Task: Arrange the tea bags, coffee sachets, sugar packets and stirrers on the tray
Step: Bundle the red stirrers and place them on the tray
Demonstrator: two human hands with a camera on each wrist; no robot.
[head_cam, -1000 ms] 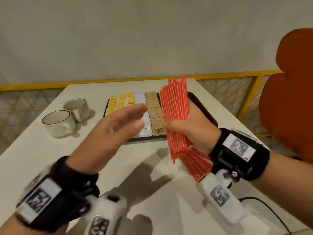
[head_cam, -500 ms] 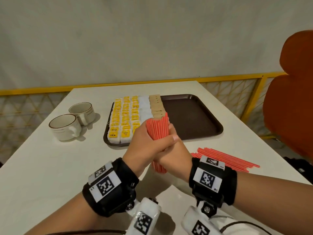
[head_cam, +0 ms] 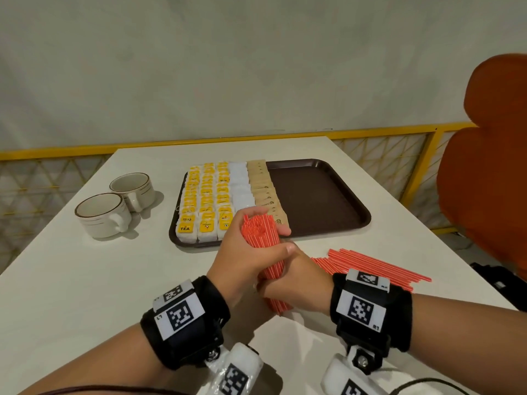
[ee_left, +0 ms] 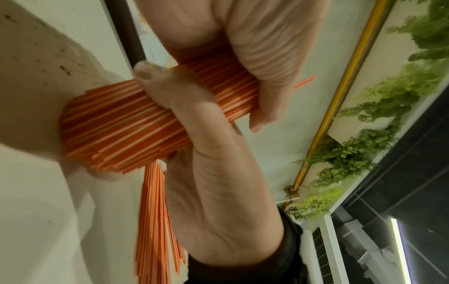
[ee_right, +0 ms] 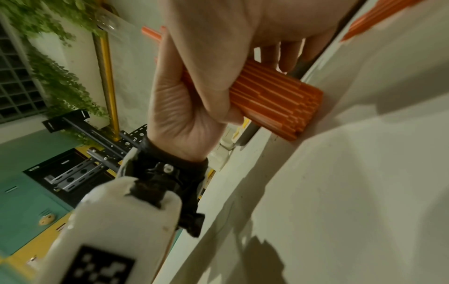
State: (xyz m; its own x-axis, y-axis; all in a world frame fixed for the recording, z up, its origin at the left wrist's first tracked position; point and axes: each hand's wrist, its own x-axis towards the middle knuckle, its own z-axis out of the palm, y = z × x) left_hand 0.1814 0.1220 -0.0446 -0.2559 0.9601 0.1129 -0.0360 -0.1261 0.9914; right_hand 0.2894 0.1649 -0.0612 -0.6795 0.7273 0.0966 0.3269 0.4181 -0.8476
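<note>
Both hands grip one thick bundle of red stirrers (head_cam: 261, 233) that stands on end on the white table, just in front of the tray. My left hand (head_cam: 245, 252) wraps the upper part, my right hand (head_cam: 296, 283) the lower part. From the left wrist, the bundle (ee_left: 121, 124) meets the tabletop, with the right thumb across it. The brown tray (head_cam: 322, 201) holds rows of yellow tea bags (head_cam: 205, 201), white packets (head_cam: 241, 183) and brown sachets (head_cam: 263, 189) on its left half. More stirrers (head_cam: 370, 266) lie loose on the table to the right.
Two cream cups (head_cam: 102, 215) (head_cam: 132, 189) stand left of the tray. An orange chair (head_cam: 490, 166) is off the table's right side, and a yellow railing (head_cam: 370, 134) runs behind. The tray's right half is bare.
A second ago my right hand alone held a fanned bunch up high and the left hand was open. Both hands now clasp the gathered bundle, stood on the table.
</note>
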